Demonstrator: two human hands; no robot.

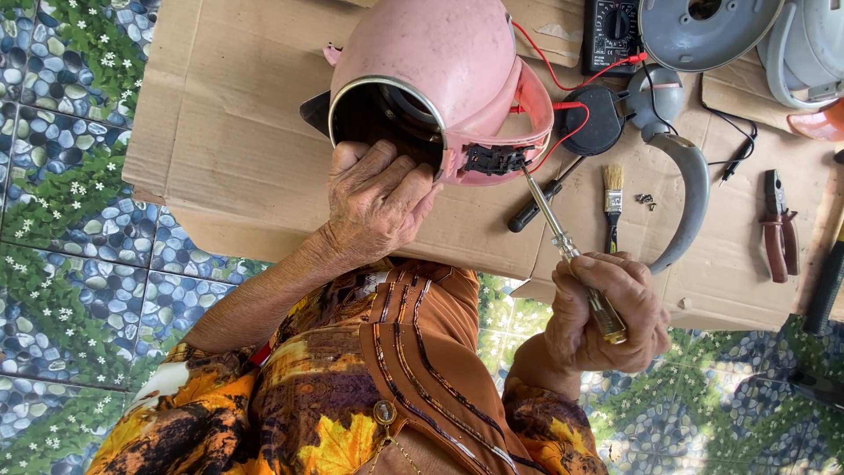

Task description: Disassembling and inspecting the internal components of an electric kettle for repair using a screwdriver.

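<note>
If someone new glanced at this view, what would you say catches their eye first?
The pink kettle body lying on its side at the top centre of the cardboard sheet, with the left hand gripping its open metal rim. Next, the right hand at lower right pointing a clear-handled screwdriver into the kettle's handle base, where red wires run toward a black multimeter.

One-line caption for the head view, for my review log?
Left hand steadies a pink kettle on cardboard while right hand holds a screwdriver to its base.
</note>
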